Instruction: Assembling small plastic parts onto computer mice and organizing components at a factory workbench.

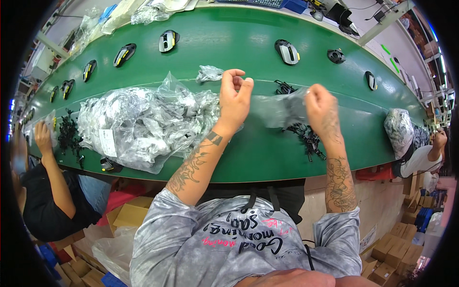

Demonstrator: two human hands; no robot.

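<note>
My right hand (321,107), fingers closed, grips a clear plastic bag (275,112) that stretches to the left, blurred by motion. Something greyish shows in or behind the bag near my fist. My left hand (235,98) is raised to the left of it, fingers bent and thumb a little apart, with nothing visible between them. Under and around the bag lies a pile of small black plastic parts (308,138). Left of my left hand sits a big clear sack (136,122) stuffed with small clear bags. A small crumpled clear bag (209,73) rests just beyond my left hand.
On the green conveyor belt (229,43) several computer mice stand spaced out, such as a grey-black mouse (287,51) and a mouse (168,41) farther left. Co-workers sit on both sides; one co-worker's hand (43,136) is near more black parts (70,136). A filled bag (398,131) stands right.
</note>
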